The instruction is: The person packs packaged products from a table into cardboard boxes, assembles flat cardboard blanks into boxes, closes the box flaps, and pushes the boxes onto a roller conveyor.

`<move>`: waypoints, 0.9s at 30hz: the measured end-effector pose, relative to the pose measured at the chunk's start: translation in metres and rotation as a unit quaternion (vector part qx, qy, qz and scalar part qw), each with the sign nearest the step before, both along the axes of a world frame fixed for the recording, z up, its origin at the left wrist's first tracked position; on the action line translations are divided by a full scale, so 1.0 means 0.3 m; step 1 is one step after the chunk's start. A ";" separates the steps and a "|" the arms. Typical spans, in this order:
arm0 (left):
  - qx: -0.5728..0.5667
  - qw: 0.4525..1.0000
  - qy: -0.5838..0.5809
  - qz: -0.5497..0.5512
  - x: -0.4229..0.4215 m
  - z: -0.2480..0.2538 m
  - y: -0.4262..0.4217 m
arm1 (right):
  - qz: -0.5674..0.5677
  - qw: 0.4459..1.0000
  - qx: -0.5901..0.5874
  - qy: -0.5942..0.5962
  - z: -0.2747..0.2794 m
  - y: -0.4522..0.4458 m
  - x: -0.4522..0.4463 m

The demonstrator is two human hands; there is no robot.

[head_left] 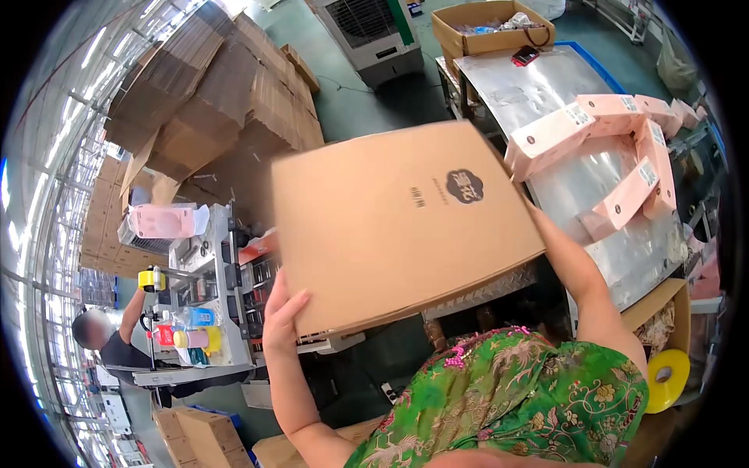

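Note:
A large brown cardboard box point(367, 234), closed, with a dark flower-shaped logo and small print on its face, is held tilted in front of my body. My left hand point(282, 313) grips its lower left edge, thumb on the face and the other fingers partly out of sight. At the right edge, my right hand point(536, 214) bears against the box; its fingers are hidden behind the cardboard. To the right, several pink cartons point(550, 140) lie in a loose ring on a metal-topped table point(538, 90).
Flattened cardboard point(211, 93) is stacked high at the back left. An air cooler point(367, 39) stands behind. An open carton point(491, 39) sits beyond the table. A roll of yellow tape point(667, 381) is at lower right. Another person point(125, 347) works at the left bench.

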State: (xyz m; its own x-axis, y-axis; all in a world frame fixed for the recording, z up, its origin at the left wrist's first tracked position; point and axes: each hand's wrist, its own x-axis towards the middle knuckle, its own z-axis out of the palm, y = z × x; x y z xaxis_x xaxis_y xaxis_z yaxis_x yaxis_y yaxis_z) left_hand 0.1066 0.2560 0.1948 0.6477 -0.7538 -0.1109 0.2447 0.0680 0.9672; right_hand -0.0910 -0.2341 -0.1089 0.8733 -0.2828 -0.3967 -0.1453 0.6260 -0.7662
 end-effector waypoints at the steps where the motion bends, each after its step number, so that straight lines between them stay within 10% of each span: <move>1: 0.028 0.999 -0.005 -0.027 -0.059 0.041 -0.084 | 0.017 0.999 0.045 -0.018 0.038 0.017 -0.023; 2: 0.057 0.997 -0.008 -0.057 -0.121 0.043 -0.167 | 0.031 0.995 0.092 -0.036 0.083 0.043 -0.044; 3: 0.115 0.988 0.019 -0.103 -0.167 -0.022 -0.246 | -0.058 0.965 -0.088 0.239 0.165 0.059 -0.042; 6: 0.072 0.914 -0.113 -0.383 -0.211 -0.262 -0.441 | 0.040 0.974 -0.215 0.067 0.488 0.191 -0.009; 8: 0.213 0.730 -0.605 -0.236 -0.155 -0.385 -0.418 | 0.067 0.905 -0.412 0.085 0.485 0.284 0.064; 10: 0.413 0.634 -0.642 -0.123 -0.094 -0.392 -0.340 | 0.106 0.755 -0.626 0.161 0.403 0.358 0.145; 14: 0.618 0.489 -0.597 -0.150 0.177 -0.677 -0.085 | 0.057 0.731 -0.605 0.310 0.289 0.217 0.161; 16: 0.585 0.438 -0.678 -0.076 0.291 -0.748 0.058 | -0.015 0.763 -0.615 0.200 0.111 0.096 0.081; 20: 0.596 0.719 -0.341 -0.111 0.477 -1.101 0.260 | 0.029 0.722 -0.516 0.460 -0.044 0.143 -0.049; 22: 0.327 0.938 -0.022 -0.116 0.507 -1.435 0.210 | 0.104 0.632 -0.605 0.474 -0.189 0.179 -0.053; 24: 0.327 0.923 0.148 -0.140 0.339 -1.293 -0.064 | 0.050 0.674 -0.563 0.476 -0.284 0.102 0.002; 25: 0.220 0.936 0.206 -0.182 0.318 -1.476 -0.194 | 0.123 0.671 -0.558 0.473 -0.176 0.064 -0.007; 27: 0.176 0.969 0.019 -0.173 0.280 -1.476 -0.336 | 0.195 0.720 -0.515 0.422 -0.070 0.005 0.009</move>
